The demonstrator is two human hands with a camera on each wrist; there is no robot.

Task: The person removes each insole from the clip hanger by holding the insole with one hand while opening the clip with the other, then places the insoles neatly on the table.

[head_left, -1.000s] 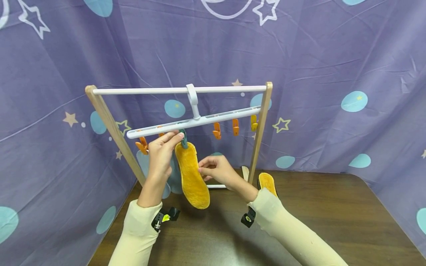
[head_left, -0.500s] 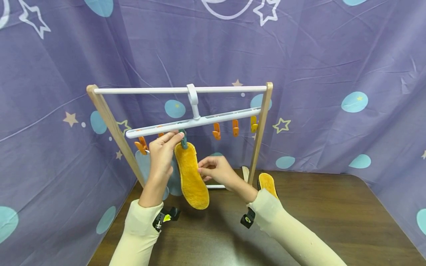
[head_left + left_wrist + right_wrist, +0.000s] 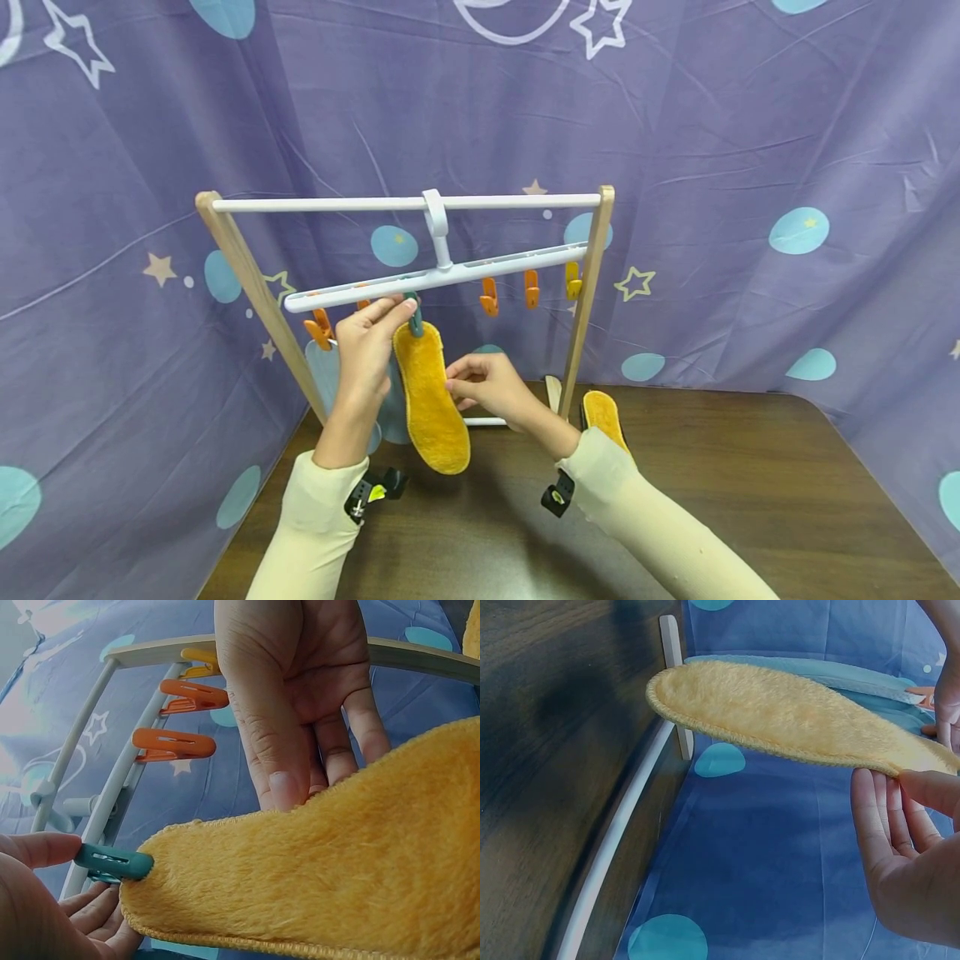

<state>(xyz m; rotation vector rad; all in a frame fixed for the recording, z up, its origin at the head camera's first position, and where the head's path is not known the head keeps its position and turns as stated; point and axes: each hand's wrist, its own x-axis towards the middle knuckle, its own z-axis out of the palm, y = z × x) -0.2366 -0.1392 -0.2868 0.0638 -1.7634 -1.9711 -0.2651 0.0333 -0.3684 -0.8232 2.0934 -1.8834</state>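
Note:
A fuzzy yellow insole (image 3: 435,408) hangs heel up from a green clothespin (image 3: 114,861) on the white hanger (image 3: 360,289). My left hand (image 3: 365,342) pinches that clothespin between thumb and fingers, and its jaws overlap the insole's top end. With thumb and fingertips my right hand (image 3: 491,385) pinches the insole's right edge near its middle. In the right wrist view the insole (image 3: 757,712) stretches away from the right fingers (image 3: 870,810). Behind the left hand, light blue insoles (image 3: 322,371) hang, partly hidden; an orange clothespin (image 3: 318,329) is at the top of one.
The hanger hooks over the white rod of a wooden rack (image 3: 243,296) and tilts down to the left. Orange clothespins (image 3: 489,297) and a yellow one (image 3: 573,281) hang at its right. Another yellow insole (image 3: 602,414) lies on the brown table (image 3: 720,467) beside the right sleeve.
The insole's lower end has shifted very slightly to the left and down. Both hands keep their holds almost in place.

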